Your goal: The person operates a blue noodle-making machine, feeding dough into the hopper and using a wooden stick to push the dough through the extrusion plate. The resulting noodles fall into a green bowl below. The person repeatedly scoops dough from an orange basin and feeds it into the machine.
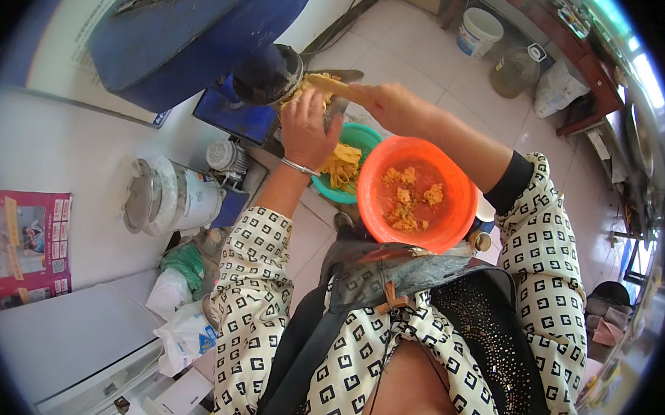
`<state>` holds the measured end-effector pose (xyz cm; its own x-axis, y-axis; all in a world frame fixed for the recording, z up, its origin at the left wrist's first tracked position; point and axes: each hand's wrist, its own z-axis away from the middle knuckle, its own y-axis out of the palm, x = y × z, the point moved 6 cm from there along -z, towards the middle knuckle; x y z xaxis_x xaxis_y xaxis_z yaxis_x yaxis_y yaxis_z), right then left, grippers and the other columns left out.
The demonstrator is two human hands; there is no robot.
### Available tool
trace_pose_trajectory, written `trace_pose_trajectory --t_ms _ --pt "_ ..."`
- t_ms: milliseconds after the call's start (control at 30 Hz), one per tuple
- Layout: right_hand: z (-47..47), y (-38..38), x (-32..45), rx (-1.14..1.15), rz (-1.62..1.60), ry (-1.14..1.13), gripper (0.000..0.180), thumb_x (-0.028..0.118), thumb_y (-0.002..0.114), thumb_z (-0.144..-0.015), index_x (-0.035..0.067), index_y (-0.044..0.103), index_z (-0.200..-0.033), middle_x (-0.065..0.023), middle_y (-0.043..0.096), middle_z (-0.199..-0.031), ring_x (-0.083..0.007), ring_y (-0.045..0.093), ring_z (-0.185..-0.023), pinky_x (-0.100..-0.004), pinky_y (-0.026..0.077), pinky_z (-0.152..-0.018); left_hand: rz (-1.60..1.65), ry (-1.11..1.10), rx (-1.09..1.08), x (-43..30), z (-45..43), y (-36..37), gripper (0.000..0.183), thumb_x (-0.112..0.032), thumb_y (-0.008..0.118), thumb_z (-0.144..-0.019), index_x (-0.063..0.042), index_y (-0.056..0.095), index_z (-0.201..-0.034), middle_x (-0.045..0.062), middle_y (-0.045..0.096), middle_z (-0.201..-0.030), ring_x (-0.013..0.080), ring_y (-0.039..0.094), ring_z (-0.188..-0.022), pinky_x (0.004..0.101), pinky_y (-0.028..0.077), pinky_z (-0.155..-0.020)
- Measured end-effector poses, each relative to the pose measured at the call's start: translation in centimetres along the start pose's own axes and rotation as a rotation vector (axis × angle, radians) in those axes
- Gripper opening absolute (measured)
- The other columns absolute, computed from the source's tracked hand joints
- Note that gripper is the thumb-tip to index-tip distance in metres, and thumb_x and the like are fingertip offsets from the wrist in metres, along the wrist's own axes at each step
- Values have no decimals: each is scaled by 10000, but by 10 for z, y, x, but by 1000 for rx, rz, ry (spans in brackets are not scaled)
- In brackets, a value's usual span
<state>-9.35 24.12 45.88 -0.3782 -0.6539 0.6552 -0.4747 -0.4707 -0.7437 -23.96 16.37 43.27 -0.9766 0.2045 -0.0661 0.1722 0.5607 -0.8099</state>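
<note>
My right hand (388,106) is closed on a wooden stick (339,88), whose far end touches yellow crumbly dough (320,88) at the round mouth of a blue machine (206,43). My left hand (309,127), with a bracelet at its wrist, lies with fingers stretched over that same dough; whether it grips any is hidden. Beneath my right forearm stands an orange-red basin (463,197) with yellow dough crumbs (405,217) in it. Partly under it and to its left, a green basin (325,193) holds flat yellow strips (343,166).
A motor (227,158) and a white bucket (197,197) stand at the left, near plastic bags (182,335) and a white cabinet (78,329). Across the tiled floor are a white pail (480,32), a large plastic jug (514,73), a white sack (558,90) and a wooden table (598,80).
</note>
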Motion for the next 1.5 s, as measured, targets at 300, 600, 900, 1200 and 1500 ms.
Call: trace_pose_trajectory --t_ms 300,600,900,1200,1500 --pt "-9 2 17 264 236 64 740 -24 466 -904 305 341 -1555 -230 696 -943 -405 676 -826 -506 526 -737 -51 52 -39 -33 15 21 666 -540 691 -835 4 585 -1205 131 610 -1180 305 552 -1053 494 369 -955" --pt "24 -57 35 235 431 79 773 -9 500 -875 354 363 -1543 -179 697 -939 -351 686 -778 -481 529 -664 -83 -38 56 -20 3 20 621 -566 700 -813 -10 626 -1079 85 633 -1031 263 560 -1018 479 353 -948" --pt "1 -25 21 289 354 112 701 32 541 -881 275 407 -1525 -187 709 -942 -359 694 -817 -478 540 -668 -51 79 -215 -30 6 13 597 -471 664 -850 43 600 -1147 171 607 -1181 331 542 -1091 503 387 -934" --pt "-20 -14 27 348 439 13 634 46 584 -863 200 474 -1469 -177 711 -942 -377 696 -857 -475 552 -700 -14 -72 -147 -35 3 7 738 -441 679 -834 84 506 -1323 251 510 -1392 389 493 -1223 542 373 -1023" --pt "26 -64 42 297 514 79 580 82 548 -930 220 444 -1483 -191 686 -823 -379 682 -751 -483 533 -647 -179 -139 175 -29 -8 17 756 -552 712 -785 84 644 -1188 173 597 -1311 292 527 -1146 482 389 -948"
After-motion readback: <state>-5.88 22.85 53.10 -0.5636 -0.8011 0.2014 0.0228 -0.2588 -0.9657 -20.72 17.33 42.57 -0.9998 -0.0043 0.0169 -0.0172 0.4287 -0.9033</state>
